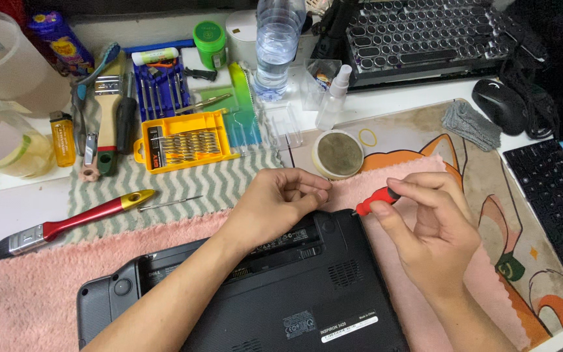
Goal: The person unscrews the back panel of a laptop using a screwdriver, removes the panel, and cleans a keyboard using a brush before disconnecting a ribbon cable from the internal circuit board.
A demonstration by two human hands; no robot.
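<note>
Right there, right-hand fingers point(386, 207) pinching a slim red screwdriver point(376, 200), left-hand fingers point(307, 189) curled together over matte black laptop point(320, 287).

2 bare hands point(278, 202), forearms uncovered, no sleeves or rings.

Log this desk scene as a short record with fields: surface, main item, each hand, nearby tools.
surface: pink fluffy towel over a desk mat
main item: black laptop, turned underside up on the towel
left hand: resting on the laptop's rear edge, fingers curled
right hand: holding a small red-handled screwdriver, tip at the laptop's corner
nearby tools: yellow bit case; red-handled brush; loose thin driver shaft
behind: water bottle, small spray bottle, black mouse
</note>
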